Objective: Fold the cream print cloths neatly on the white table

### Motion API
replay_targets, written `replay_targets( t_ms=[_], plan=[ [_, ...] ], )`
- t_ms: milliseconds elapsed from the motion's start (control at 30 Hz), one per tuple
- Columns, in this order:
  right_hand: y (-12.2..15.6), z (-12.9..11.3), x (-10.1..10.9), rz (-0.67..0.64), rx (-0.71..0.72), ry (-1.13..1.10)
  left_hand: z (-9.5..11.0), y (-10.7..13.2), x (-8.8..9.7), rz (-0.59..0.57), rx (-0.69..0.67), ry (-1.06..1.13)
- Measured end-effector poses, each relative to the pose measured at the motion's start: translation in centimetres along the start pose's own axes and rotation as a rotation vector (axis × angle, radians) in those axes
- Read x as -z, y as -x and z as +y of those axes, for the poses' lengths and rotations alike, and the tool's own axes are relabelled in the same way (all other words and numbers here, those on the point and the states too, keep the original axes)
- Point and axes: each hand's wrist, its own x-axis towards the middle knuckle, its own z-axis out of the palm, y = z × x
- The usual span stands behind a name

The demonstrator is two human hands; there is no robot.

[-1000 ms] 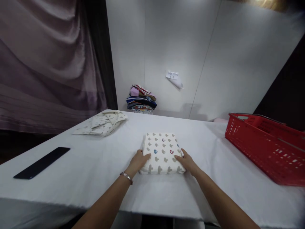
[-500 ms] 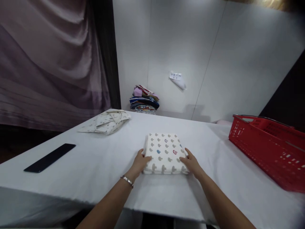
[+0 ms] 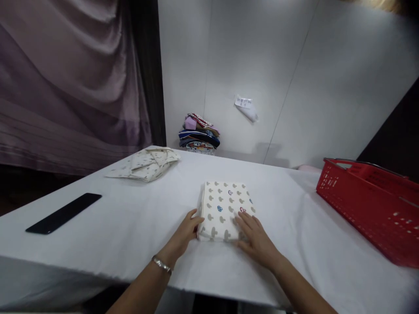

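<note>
L hand (image 3: 185,233) w/ fingers loosely open touches folded cloth (image 3: 224,207) at left edge, R hand (image 3: 257,240) flat, fingers spread, on its near-right corner, mid worktop (image 3: 131,226).

Bare table (image 3: 137,209) lies open left and right of the folded cloth (image 3: 225,205) — a red basket (image 3: 369,209) blocks the right edge, a black slab (image 3: 63,213) and rumpled garment (image 3: 145,163) sit well left.

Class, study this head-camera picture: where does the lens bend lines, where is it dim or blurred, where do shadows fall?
Head view: wide lens tilts the wall seams and splays the table; far right edge past the red basket smears and darkens; soft even light, faint shadow below the wall note; folded cloth sharp.
</note>
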Motion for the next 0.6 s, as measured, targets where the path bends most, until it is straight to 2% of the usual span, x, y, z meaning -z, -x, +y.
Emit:
replay_targets(
  t_ms=[100,233,467,533,600],
  plan=[
    [0.3,0.3,-0.8,-0.043,0.048,0.038,-0.6,0.5,0.8,-0.112,-0.082,0.019],
    [0.2,1.2,-1.6,0.007,0.063,0.064,-1.6,0.7,1.0,-0.177,-0.218,-0.079],
    [0.8,2.0,-2.0,0.015,0.06,0.065,-2.7,0.8,-0.9,-0.039,-0.43,-0.201],
    [1.0,2.3,-2.1,0.014,0.057,0.067,-2.7,0.6,-1.0,0.003,-0.436,-0.212],
    [1.2,2.7,-2.1,0.005,0.071,0.074,-2.7,0.2,-0.9,0.047,-0.384,-0.235]
  ],
)
